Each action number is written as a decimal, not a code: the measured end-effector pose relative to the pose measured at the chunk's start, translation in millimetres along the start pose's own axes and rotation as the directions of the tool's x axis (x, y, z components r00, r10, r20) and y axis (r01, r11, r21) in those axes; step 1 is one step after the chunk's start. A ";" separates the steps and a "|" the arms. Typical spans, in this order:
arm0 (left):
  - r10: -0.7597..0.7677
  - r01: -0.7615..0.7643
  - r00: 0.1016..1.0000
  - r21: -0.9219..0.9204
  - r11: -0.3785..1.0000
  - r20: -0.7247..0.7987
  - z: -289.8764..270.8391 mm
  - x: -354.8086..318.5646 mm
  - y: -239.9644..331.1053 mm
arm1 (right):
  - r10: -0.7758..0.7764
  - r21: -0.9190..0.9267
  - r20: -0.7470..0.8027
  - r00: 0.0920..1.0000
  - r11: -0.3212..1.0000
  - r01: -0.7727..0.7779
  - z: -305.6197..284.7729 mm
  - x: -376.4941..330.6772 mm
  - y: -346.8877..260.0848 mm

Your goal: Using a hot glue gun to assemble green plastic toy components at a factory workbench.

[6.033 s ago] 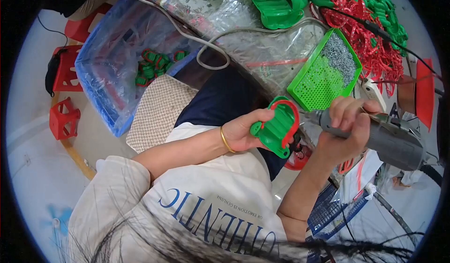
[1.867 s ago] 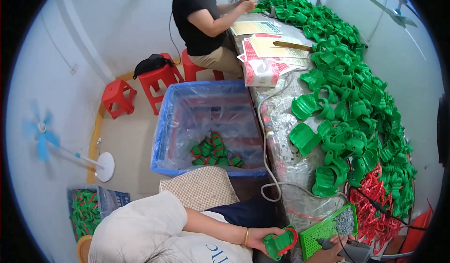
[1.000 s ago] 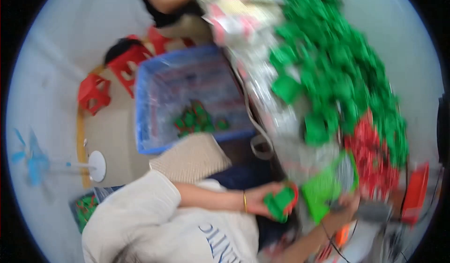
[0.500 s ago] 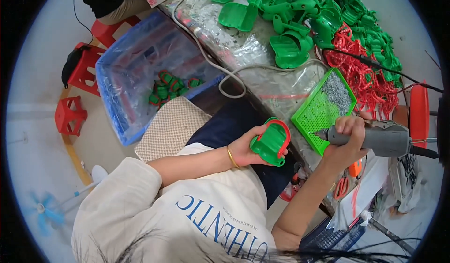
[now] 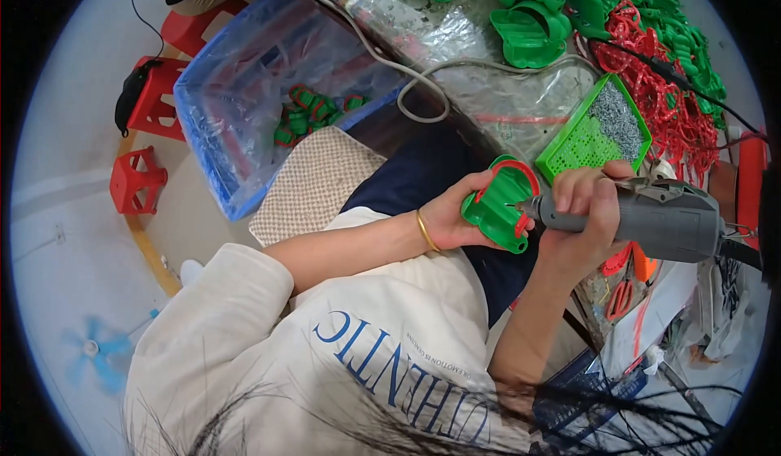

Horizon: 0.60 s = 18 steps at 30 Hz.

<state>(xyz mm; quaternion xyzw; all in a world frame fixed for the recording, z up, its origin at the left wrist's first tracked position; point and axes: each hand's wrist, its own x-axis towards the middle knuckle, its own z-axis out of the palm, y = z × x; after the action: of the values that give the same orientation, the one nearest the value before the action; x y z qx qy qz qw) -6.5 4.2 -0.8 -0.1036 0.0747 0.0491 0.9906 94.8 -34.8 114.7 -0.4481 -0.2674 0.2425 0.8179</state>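
Note:
My left hand [image 5: 457, 218] holds a green plastic scoop-like part [image 5: 498, 205] with a red strip curved along its rim. In my right hand [image 5: 587, 212] is a grey electric screwdriver [image 5: 671, 222], its fingers wrapped round the body. The driver's tip points left and sits at the red strip's lower end, over the green part; whether it touches a screw there I cannot tell. Just beyond the driver lies a bright green tray [image 5: 598, 130] of small silvery screws. A gold bangle [image 5: 426, 230] circles my left wrist.
Green parts [image 5: 533, 29] and red strips [image 5: 671, 114] are heaped on the far right of the table. A blue bin [image 5: 213, 151] with finished-looking green and red pieces stands at left. A grey cable [image 5: 423, 90] crosses the table. Scissors [image 5: 620, 300] lie near the right forearm.
The screwdriver has moved from above the screw tray down to the green part in my left hand. The whole view has shifted slightly.

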 end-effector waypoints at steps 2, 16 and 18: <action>0.014 -0.014 1.000 0.032 0.999 0.004 3.0 -0.8 -0.8 | 0.018 0.017 0.019 1.000 1.000 -0.019 2.1 -3.3 3.2; -0.023 0.023 1.000 0.069 0.997 -0.008 -6.2 -1.8 -0.5 | 0.060 0.020 0.052 0.997 0.998 -0.061 5.7 -9.1 16.5; -0.022 0.021 1.000 0.073 0.997 0.011 -6.3 -1.9 0.0 | 0.056 0.007 0.052 0.997 0.998 -0.056 6.2 -9.2 17.4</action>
<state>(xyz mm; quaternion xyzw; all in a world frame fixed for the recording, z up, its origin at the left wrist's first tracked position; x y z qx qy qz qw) -9.2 2.6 -6.7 -0.0681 0.0695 0.0361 0.9946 81.2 -28.5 100.6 -0.4454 -0.2750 0.2780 0.8054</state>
